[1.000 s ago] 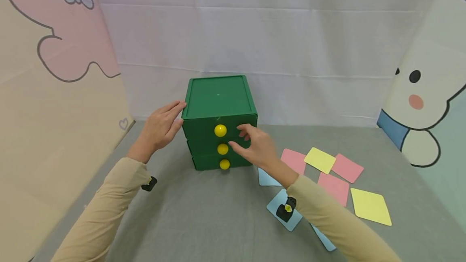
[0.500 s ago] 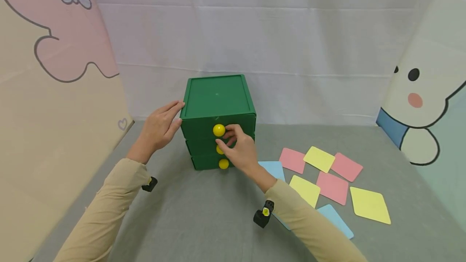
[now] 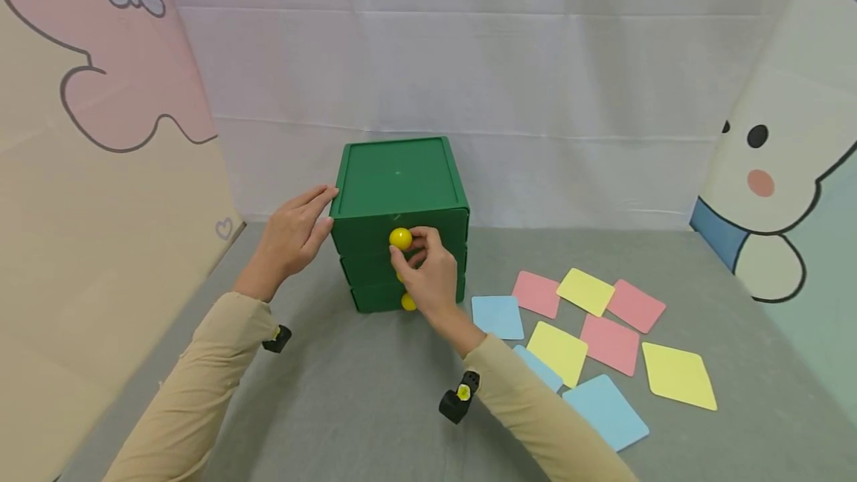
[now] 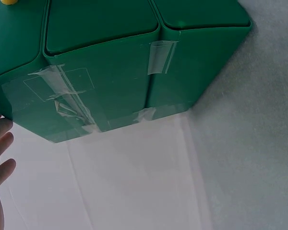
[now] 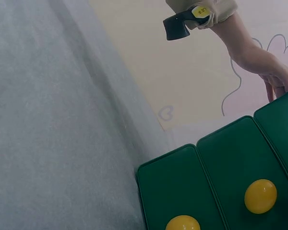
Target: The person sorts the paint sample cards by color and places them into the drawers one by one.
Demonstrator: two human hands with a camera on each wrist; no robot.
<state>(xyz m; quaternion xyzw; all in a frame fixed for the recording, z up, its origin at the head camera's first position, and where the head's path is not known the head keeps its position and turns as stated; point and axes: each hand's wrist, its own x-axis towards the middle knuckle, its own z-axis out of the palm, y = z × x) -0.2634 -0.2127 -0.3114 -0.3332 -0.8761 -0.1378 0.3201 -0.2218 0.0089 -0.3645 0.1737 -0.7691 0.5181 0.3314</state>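
Note:
A green three-drawer cabinet (image 3: 399, 177) stands on the grey cloth, its drawers stacked and all pushed in. Each drawer front carries a round yellow knob. My right hand (image 3: 431, 274) pinches the top drawer knob (image 3: 400, 239) between thumb and curled index finger. Behind that hand the middle knob is mostly covered in the head view, while the right wrist view shows a lower knob (image 5: 260, 196) plainly. Against the cabinet's upper left edge rests my left hand (image 3: 291, 236), fingers extended. Clear tape (image 4: 69, 96) joins the drawer sections along the side seen from the left wrist.
Several pink, yellow and blue cards lie flat on the cloth to the right, among them a yellow card (image 3: 679, 376), a pink card (image 3: 610, 344) and a blue card (image 3: 607, 413). A white curtain (image 3: 469, 80) hangs behind; printed panels flank both sides.
My right hand has moved left from the right part of the cabinet front onto the top knob, uncovering more cards. The left hand stays at the cabinet's side.

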